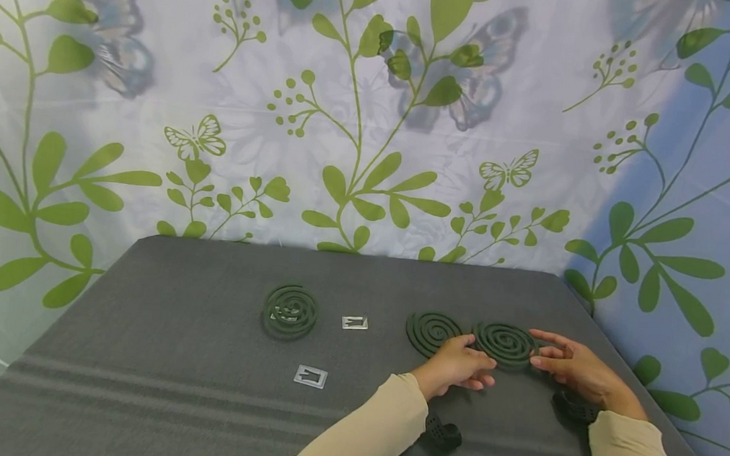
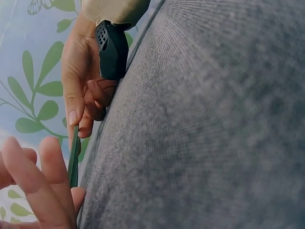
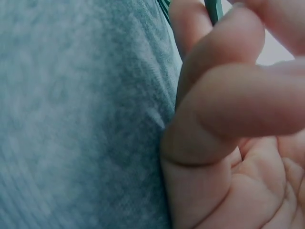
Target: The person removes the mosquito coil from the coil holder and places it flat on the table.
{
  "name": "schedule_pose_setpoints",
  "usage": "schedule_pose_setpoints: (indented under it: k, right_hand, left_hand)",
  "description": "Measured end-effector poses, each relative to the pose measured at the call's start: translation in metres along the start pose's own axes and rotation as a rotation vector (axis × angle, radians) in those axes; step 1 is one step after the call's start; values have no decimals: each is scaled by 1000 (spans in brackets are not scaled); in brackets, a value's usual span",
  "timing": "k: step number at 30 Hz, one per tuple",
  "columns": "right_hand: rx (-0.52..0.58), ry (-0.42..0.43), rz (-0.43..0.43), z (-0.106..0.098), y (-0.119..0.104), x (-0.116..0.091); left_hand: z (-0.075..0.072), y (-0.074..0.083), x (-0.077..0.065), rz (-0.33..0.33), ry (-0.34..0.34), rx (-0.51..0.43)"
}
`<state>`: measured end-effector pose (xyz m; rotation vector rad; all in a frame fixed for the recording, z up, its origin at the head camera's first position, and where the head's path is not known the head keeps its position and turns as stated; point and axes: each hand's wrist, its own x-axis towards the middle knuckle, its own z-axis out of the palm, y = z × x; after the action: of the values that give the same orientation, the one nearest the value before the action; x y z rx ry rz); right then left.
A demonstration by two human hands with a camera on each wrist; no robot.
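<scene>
Both hands hold one dark green mosquito coil (image 1: pixel 505 344) at the right of the grey table. My left hand (image 1: pixel 456 366) grips its left edge, thumb on top and fingers below. At the opposite edge, my right hand (image 1: pixel 577 366) pinches it between thumb and fingers. Seen edge-on in the left wrist view, the coil (image 2: pixel 74 162) is a thin strip above the cloth, running from the right hand (image 2: pixel 83 81) toward the left fingers (image 2: pixel 52 176). Right-hand fingers (image 3: pixel 219 95) fill much of the right wrist view. A second coil (image 1: pixel 424 327) lies just left, partly behind the left hand.
Farther left another coil (image 1: pixel 280 300) lies over a small metal stand. Two more flat metal stands, one behind (image 1: pixel 354 323) and one nearer (image 1: pixel 311 377), lie on the grey table (image 1: pixel 193 401). A leaf-patterned curtain (image 1: pixel 362 112) rises behind it and along both sides.
</scene>
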<state>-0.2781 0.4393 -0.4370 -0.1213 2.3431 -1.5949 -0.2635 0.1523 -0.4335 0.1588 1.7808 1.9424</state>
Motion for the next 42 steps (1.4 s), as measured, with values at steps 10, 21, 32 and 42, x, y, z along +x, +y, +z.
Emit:
schedule_pose_setpoints:
  k: [10,21,32,42]
  right_hand:
    - [-83,44,12,6,-6,0]
    - [-156,34,11,8,-17,-4]
    - [-213,98,28,6,-21,-5]
    - [-202,110,-80,10,-36,-4]
  left_hand:
    - [-1,0,-1,-6,-27,15]
    - [0,0,-1,-7,-57,25]
    - [-5,11,-9,42,-138,163]
    - [-20,41,-19,132,-160,296]
